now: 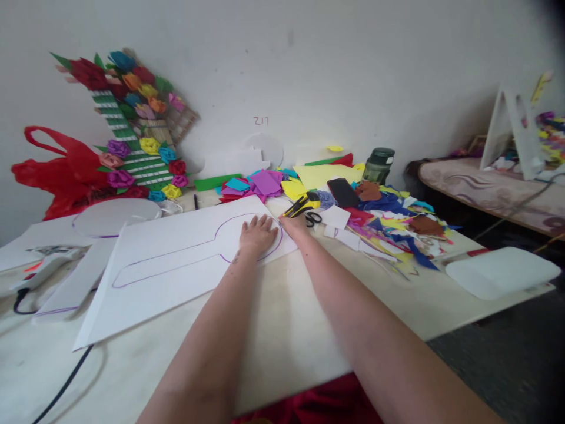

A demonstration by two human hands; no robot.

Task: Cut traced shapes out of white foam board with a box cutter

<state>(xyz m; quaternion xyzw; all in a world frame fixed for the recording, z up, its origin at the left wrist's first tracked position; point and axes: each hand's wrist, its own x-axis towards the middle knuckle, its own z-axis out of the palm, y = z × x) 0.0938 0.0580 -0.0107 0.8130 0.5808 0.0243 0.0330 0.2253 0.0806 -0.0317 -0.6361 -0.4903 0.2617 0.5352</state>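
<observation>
A large white foam sheet (168, 265) lies on the table with a purple outline drawn on it, a long bar ending in a circle. My left hand (257, 235) presses flat on the circle end, fingers spread. My right hand (295, 222) is at the sheet's far right edge, closed around a yellow and black utility knife (301, 205) whose tip points toward the sheet. Black-handled scissors (313, 218) lie just right of that hand.
A heap of coloured paper scraps (388, 221) with a black phone (343, 192) and a dark green jar (378, 165) sits far right. A paper-flower decoration (132, 135) and a red bag (62, 171) stand at the wall. A white glue gun (48, 265) lies left, a white tray (501, 271) right.
</observation>
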